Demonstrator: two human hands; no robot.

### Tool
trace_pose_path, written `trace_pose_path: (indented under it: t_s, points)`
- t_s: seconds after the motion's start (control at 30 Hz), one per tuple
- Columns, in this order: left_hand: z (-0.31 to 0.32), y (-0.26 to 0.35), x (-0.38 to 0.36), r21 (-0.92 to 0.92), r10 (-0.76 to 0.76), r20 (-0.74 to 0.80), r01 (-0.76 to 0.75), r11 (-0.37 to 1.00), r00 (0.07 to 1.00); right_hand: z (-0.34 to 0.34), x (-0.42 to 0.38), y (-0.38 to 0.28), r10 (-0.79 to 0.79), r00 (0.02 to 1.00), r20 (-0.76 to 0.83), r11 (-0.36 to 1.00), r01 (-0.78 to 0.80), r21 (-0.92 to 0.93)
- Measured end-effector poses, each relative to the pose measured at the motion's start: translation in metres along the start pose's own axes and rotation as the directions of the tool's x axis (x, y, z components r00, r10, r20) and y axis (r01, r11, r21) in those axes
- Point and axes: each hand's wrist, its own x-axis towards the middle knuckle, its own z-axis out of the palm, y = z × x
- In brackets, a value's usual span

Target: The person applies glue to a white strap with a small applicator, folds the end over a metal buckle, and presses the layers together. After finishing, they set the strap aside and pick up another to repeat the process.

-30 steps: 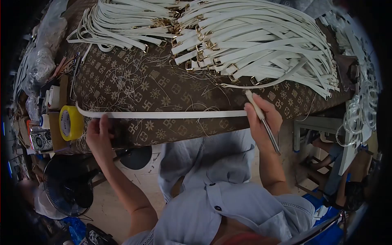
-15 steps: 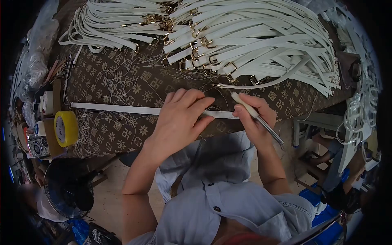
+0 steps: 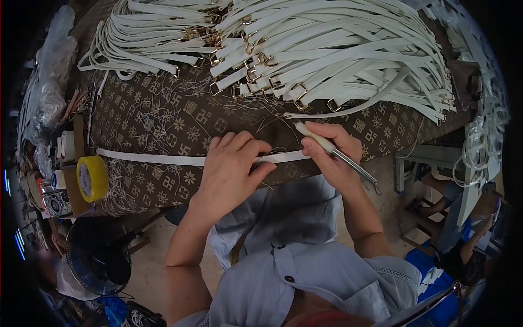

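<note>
A narrow white strap lies lengthwise along the near side of the patterned cloth. My left hand rests over its middle, thumb and forefinger closed on it from either side. Loose thin thread curls beside those fingertips. In my right hand is a pen-like tool with a pale handle and a ribbed metal shaft ending in a small hook. Its handle points up and left, while the hooked end points down and right, away from the strap. The strap's right end reaches my right fingers, which partly hide it.
White straps with gold buckles are heaped across the back, beside another bundle at left. Thread scraps litter the brown cloth. Yellow tape stands at the left edge, above a fan. A stool stands at right.
The view has shifted slightly, so the cloth and strap sit a little differently. Both hands appear somewhat further left in view, with the same hold on the strap and the tool.
</note>
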Motion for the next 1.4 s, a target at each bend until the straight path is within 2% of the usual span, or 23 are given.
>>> trace_pose_path:
  t_s: [0.03,0.13,0.17,0.23,0.3,0.33,0.43,0.53,0.7,0.83,0.97,1.03,1.17,1.23,1.4]
  points:
    - [-0.002,0.0,-0.003,0.048,-0.016,0.002,0.016,0.999,1.0,0.0,0.0,0.0,0.003,1.0,0.001,1.0,-0.003,0.002]
    - [-0.002,-0.003,-0.009,0.032,0.022,-0.028,-0.021,0.999,0.999,-0.001,-0.001,-0.001,-0.011,1.0,-0.018,1.0,0.011,-0.002]
    - [0.001,-0.004,-0.012,0.033,0.023,-0.028,-0.022,0.999,0.999,-0.002,-0.002,-0.001,-0.063,0.997,-0.052,0.998,0.063,-0.016]
    - [0.01,-0.007,-0.018,0.193,0.175,-0.244,-0.129,0.973,0.954,-0.004,-0.004,-0.005,-0.113,0.99,-0.082,0.993,0.111,-0.031]
    - [0.017,-0.011,-0.027,0.23,0.195,-0.264,-0.134,0.964,0.945,-0.007,-0.005,-0.014,-0.22,0.974,-0.045,0.968,0.213,-0.132]
    - [0.019,-0.011,-0.031,0.268,0.218,-0.283,-0.141,0.953,0.934,-0.007,-0.008,-0.013,-0.218,0.975,-0.045,0.968,0.211,-0.132]
    - [0.019,-0.011,-0.037,0.238,0.177,-0.262,-0.114,0.965,0.949,-0.007,-0.018,-0.005,-0.192,0.981,-0.033,0.977,0.188,-0.102]
    - [0.018,-0.013,-0.04,0.204,0.191,-0.258,-0.14,0.969,0.947,-0.006,-0.019,-0.001,-0.204,0.979,-0.003,0.965,0.2,-0.167]
    - [0.023,-0.019,-0.041,0.125,0.209,-0.302,-0.179,0.976,0.93,-0.005,-0.015,-0.004,-0.303,0.952,0.04,0.919,0.304,-0.253]
    - [0.025,-0.02,-0.041,0.106,0.212,-0.336,-0.187,0.977,0.918,-0.004,-0.016,-0.001,-0.333,0.943,0.03,0.91,0.329,-0.251]
    - [0.02,-0.013,-0.037,0.073,0.179,-0.322,-0.164,0.984,0.93,-0.003,-0.016,0.001,-0.33,0.943,0.026,0.906,0.325,-0.272]
    - [0.015,-0.008,-0.034,-0.021,0.126,-0.298,-0.138,0.99,0.946,-0.002,-0.016,0.002,-0.333,0.943,0.019,0.906,0.325,-0.272]
    - [0.004,-0.001,-0.018,-0.015,0.162,-0.253,-0.171,0.985,0.954,-0.001,-0.016,0.002,-0.352,0.936,0.01,0.892,0.339,-0.299]
    - [0.0,0.004,-0.009,0.015,0.143,-0.103,-0.142,0.99,0.984,-0.001,-0.016,0.003,-0.36,0.933,0.005,0.889,0.345,-0.301]
    - [0.004,0.008,0.001,0.058,0.122,-0.015,-0.121,0.991,0.992,-0.001,-0.017,0.004,-0.356,0.934,0.006,0.896,0.344,-0.281]
